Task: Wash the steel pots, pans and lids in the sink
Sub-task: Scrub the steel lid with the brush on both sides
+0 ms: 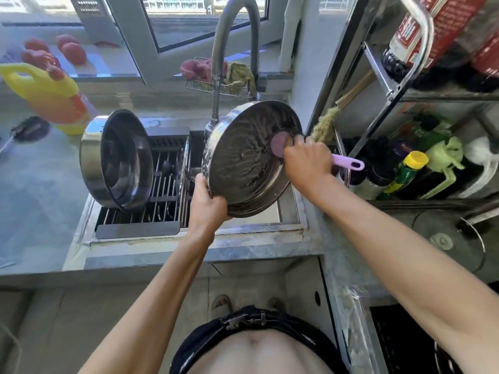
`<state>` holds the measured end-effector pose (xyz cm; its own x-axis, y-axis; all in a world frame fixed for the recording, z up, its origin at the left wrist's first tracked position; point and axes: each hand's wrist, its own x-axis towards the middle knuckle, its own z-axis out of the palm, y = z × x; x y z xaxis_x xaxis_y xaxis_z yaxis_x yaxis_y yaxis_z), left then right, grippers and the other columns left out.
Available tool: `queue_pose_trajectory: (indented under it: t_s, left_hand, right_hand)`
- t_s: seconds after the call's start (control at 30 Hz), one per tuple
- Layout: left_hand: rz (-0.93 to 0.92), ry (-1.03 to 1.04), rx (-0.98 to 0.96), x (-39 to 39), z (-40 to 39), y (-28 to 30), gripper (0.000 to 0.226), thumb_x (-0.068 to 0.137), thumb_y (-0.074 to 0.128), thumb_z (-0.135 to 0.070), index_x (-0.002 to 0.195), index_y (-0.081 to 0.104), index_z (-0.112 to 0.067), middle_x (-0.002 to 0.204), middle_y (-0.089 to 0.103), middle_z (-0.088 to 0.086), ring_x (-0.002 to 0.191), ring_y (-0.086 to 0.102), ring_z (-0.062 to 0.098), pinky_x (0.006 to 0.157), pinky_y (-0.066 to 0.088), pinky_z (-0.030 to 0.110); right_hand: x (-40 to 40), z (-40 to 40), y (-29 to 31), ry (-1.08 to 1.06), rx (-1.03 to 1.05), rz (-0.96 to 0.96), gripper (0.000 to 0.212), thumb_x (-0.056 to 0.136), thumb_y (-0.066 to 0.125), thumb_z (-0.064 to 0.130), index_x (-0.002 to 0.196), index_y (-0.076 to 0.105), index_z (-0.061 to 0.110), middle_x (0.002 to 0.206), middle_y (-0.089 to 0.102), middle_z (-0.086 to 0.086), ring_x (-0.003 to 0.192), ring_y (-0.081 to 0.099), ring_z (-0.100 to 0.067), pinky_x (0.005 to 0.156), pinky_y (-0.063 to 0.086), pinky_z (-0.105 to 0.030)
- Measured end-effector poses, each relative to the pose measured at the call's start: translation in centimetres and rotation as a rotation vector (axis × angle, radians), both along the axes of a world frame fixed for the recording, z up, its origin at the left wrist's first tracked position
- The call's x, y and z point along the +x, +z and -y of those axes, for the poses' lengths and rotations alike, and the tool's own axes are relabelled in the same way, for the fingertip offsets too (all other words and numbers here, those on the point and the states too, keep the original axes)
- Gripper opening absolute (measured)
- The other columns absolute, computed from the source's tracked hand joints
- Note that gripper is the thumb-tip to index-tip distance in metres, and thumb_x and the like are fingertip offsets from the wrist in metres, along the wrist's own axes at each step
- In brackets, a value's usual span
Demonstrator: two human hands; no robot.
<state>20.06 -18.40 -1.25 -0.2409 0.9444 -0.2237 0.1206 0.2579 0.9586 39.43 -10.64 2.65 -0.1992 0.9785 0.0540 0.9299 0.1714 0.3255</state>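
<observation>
Scrubbing is what I am doing now. I am holding a steel pan (245, 163) tipped up on its edge over the sink (291, 211), just under the tap (235, 36). My left hand (208, 203) is gripping the low rim, with the thumb on the inside edge and the fingers curled round the back, where I cannot see them. My right hand (305, 160) is wrapped tight round a pink scrub brush (348, 162), fingers pressed together, and the round brush head is pushing on the inside of the pan near its right side.

I think the best way is going round in little circles, pressing firmly, and turning the pan bit by bit so no spot is missed. My left hand should be squeezing hard, because a wet pan may slip.

Another steel pot (116, 160) is leaning on the drying rack (162, 195) to the left, well apart from the pan.
</observation>
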Motion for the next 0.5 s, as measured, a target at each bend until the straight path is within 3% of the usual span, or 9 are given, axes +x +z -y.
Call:
queue_pose_trajectory:
  t_s: [0.13, 0.2, 0.27, 0.33, 0.37, 0.43, 0.5]
  left_hand:
    - [0.076, 0.037, 0.023, 0.7, -0.3, 0.8, 0.022, 0.094, 0.054, -0.003, 0.107, 0.051, -0.021, 0.103, 0.065, 0.002, 0.095, 0.068, 0.019, 0.064, 0.064, 0.048]
    - [0.034, 0.047, 0.026, 0.7, -0.8, 0.6, 0.019, 0.091, 0.057, -0.008, 0.098, 0.052, -0.024, 0.095, 0.065, 0.004, 0.088, 0.065, 0.02, 0.069, 0.062, 0.057]
    - [-0.014, 0.069, 0.006, 0.8, -0.8, 0.4, 0.01, 0.089, 0.057, -0.014, 0.094, 0.053, -0.022, 0.09, 0.064, 0.004, 0.085, 0.062, 0.021, 0.074, 0.059, 0.054]
    - [0.057, 0.097, -0.037, 1.0, -0.8, 0.6, 0.014, 0.098, 0.052, -0.026, 0.107, 0.056, -0.016, 0.098, 0.068, 0.006, 0.094, 0.069, 0.027, 0.071, 0.061, 0.049]
    - [0.129, 0.093, -0.087, 1.1, -0.8, 0.8, 0.027, 0.102, 0.048, -0.035, 0.116, 0.055, -0.014, 0.104, 0.07, 0.008, 0.097, 0.071, 0.029, 0.069, 0.063, 0.048]
    - [0.215, 0.084, -0.161, 1.2, -0.8, 1.2, 0.047, 0.098, 0.045, -0.05, 0.129, 0.054, -0.016, 0.111, 0.07, 0.01, 0.096, 0.074, 0.031, 0.065, 0.064, 0.048]
    - [0.215, 0.032, -0.168, 1.5, -0.5, 1.4, 0.042, 0.104, 0.041, -0.046, 0.131, 0.055, -0.017, 0.111, 0.072, 0.01, 0.089, 0.076, 0.031, 0.061, 0.063, 0.045]
  right_hand:
    - [-1.6, 2.0, -1.2, -0.049, -0.131, -0.082, 0.034, 0.1, 0.041, 0.011, 0.129, 0.057, 0.007, 0.122, 0.065, -0.013, 0.111, 0.063, -0.033, 0.077, 0.044, -0.033]
    - [-3.5, 4.3, -2.5, -0.093, -0.309, -0.346, 0.031, 0.096, 0.049, 0.015, 0.124, 0.062, 0.011, 0.12, 0.065, -0.014, 0.11, 0.063, -0.037, 0.08, 0.046, -0.035]
    - [-5.1, 6.0, -3.5, -0.121, -0.461, -0.704, 0.028, 0.085, 0.058, 0.026, 0.109, 0.07, 0.017, 0.109, 0.067, -0.016, 0.103, 0.064, -0.039, 0.079, 0.05, -0.038]
    - [-5.8, 6.2, -3.8, -0.102, -0.467, -0.934, 0.035, 0.076, 0.057, 0.032, 0.107, 0.072, 0.025, 0.095, 0.072, -0.008, 0.095, 0.068, -0.034, 0.073, 0.052, -0.043]
    - [-5.7, 6.1, -3.6, -0.067, -0.432, -0.963, 0.037, 0.078, 0.056, 0.032, 0.112, 0.069, 0.033, 0.095, 0.074, -0.005, 0.095, 0.069, -0.032, 0.078, 0.057, -0.038]
    - [-5.4, 5.2, -2.9, 0.057, -0.274, -0.867, 0.03, 0.088, 0.057, 0.029, 0.116, 0.069, 0.033, 0.101, 0.074, -0.007, 0.098, 0.068, -0.035, 0.076, 0.056, -0.043]
    - [-5.1, 3.7, -1.6, 0.224, -0.042, -0.739, 0.032, 0.093, 0.055, 0.02, 0.121, 0.07, 0.025, 0.1, 0.071, -0.011, 0.092, 0.067, -0.039, 0.072, 0.055, -0.046]
